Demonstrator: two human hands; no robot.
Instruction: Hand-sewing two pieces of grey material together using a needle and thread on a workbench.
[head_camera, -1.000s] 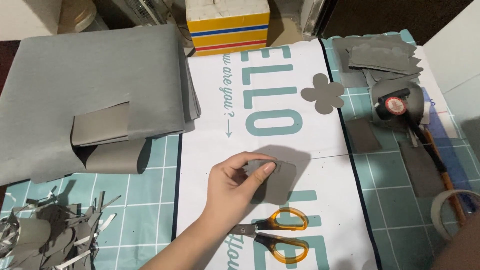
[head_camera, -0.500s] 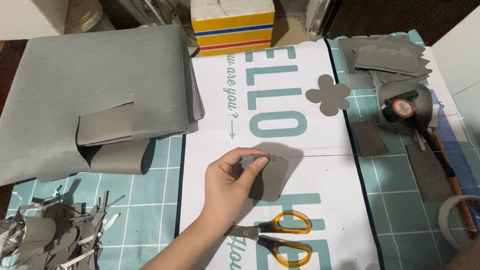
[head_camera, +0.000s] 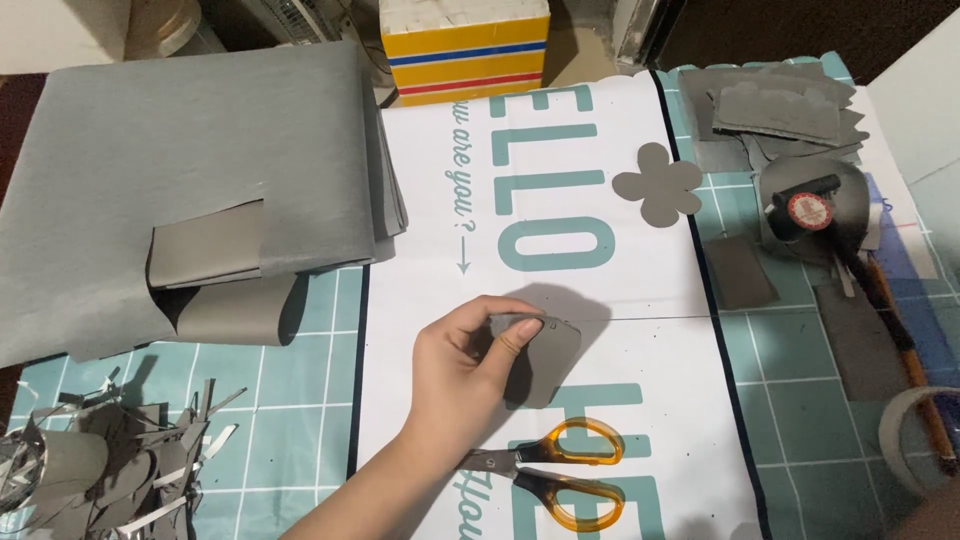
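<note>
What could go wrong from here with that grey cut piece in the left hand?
1. The left hand pinches the grey cut piece only at its top edge, so it may bend or slip.
2. The orange-handled scissors lie right below the wrist; a downward sweep might knock them.
3. The grey flower cutout lies loose on the white printed sheet and may shift if the sheet moves.

A teal gridded cutting mat (head_camera: 280, 350) covers the tabletop. On it lie a white lettered sheet (head_camera: 600, 300) under the fingers (head_camera: 510, 340), folded grey paper (head_camera: 150, 170) far left of them, grey offcuts (head_camera: 110, 470) lower left, perhaps a tape roll (head_camera: 915, 440) far right.
</note>
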